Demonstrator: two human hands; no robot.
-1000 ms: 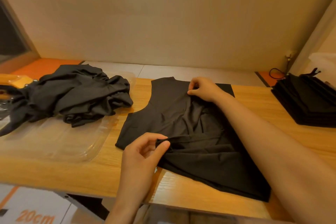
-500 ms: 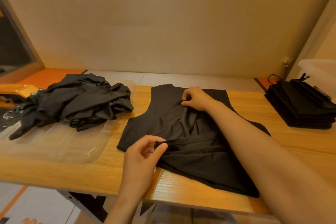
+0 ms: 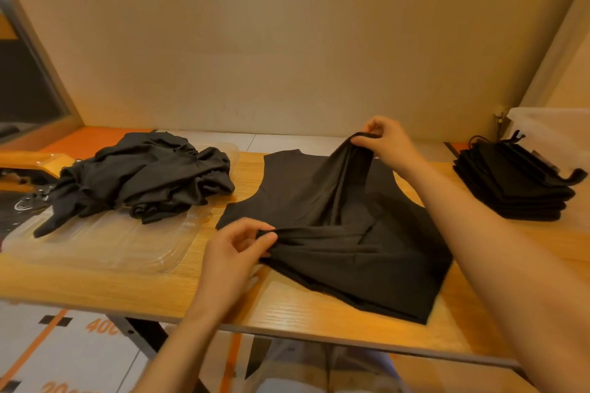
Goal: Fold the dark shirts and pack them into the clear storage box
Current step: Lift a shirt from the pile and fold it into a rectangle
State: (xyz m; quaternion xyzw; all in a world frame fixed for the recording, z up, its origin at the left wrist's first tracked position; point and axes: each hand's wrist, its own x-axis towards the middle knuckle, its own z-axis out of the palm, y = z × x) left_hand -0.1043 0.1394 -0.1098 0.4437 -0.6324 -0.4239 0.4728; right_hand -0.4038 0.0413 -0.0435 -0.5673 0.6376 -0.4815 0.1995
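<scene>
The dark shirt (image 3: 344, 249) lies spread in the middle of the tabletop (image 3: 95, 287), and both hands are on it. The right hand (image 3: 388, 142) pinches a fold of cloth at the far edge and holds it raised off the wood, fingers (image 3: 372, 131) curled tight round the fabric. The left hand (image 3: 231, 252) pinches a bunched ridge at the near left side, thumb against fingertips. Over on the left, a crumpled pile of dark shirts (image 3: 143, 175) sits on a clear plastic tray (image 3: 105, 246). Far right — a neat stack of folded shirts (image 3: 510, 191), just beside the clear storage box (image 3: 552, 128).
</scene>
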